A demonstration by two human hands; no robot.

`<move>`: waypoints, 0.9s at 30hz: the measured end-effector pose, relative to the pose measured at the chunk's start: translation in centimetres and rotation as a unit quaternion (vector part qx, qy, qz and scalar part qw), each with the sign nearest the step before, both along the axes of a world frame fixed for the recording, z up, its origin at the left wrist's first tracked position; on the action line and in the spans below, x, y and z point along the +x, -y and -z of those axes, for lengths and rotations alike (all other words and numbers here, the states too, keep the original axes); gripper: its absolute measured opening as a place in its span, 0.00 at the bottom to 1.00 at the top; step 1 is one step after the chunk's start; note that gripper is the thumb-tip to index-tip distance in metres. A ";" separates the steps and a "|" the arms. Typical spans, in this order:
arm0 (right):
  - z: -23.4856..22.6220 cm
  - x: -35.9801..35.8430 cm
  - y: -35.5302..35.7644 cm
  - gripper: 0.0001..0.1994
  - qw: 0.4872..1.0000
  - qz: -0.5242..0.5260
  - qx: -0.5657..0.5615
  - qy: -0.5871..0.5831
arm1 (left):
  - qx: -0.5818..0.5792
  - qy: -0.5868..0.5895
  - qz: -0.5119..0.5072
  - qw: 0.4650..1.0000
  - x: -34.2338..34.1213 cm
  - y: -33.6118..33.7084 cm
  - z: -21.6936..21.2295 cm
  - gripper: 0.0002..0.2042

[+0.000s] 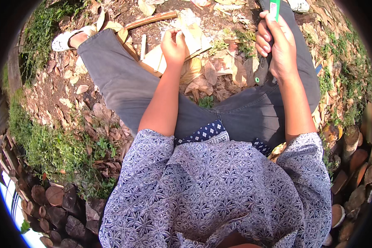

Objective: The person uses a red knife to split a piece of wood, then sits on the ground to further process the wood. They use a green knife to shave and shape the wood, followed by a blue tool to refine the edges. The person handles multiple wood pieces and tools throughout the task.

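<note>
A pale wooden piece (186,39) is pinned to the ground between the legs by the left hand (174,45), grip pressed on it. A green-handled tool (274,8) is clenched in the right hand (277,43), right of the wood. Cutting seems in hand; bringing the tool across comes next.

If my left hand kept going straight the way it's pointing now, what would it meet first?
The left hand already rests on the pale split piece of wood. Going on, it would likely meet the dry leaves on the ground beyond, though depth is unclear.
</note>
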State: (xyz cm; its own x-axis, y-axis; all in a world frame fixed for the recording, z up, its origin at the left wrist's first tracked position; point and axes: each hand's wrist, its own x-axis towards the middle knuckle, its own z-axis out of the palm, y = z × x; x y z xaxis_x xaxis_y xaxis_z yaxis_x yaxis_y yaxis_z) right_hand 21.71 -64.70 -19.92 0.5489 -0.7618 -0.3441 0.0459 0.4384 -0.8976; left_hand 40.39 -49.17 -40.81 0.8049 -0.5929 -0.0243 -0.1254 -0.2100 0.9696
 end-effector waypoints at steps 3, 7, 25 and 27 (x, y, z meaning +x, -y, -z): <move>3.5 0.7 -2.0 0.11 0.999 -0.033 0.034 -0.008 | 0.006 -0.004 -0.012 1.000 -0.1 -0.2 0.9 0.05; 5.6 0.2 -2.2 0.09 0.996 -0.061 0.039 -0.048 | 0.011 -0.016 -0.014 1.000 0.1 0.1 1.4 0.04; 7.8 1.6 -2.8 0.08 0.988 -0.123 0.032 -0.088 | 0.017 -0.053 0.001 0.998 1.5 -1.3 2.7 0.06; 7.7 1.8 -2.9 0.09 0.988 -0.122 0.028 -0.094 | 0.018 -0.068 0.005 0.997 1.1 -1.7 2.4 0.06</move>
State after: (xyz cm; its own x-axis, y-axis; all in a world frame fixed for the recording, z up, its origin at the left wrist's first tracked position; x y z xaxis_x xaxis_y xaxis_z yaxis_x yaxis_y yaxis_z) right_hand 23.51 -61.81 -27.62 0.6357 -0.5917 -0.4957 -0.2329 0.4652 -0.8540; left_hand 41.52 -47.47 -43.22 0.7871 -0.5972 -0.1544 0.0055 -0.2436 0.9699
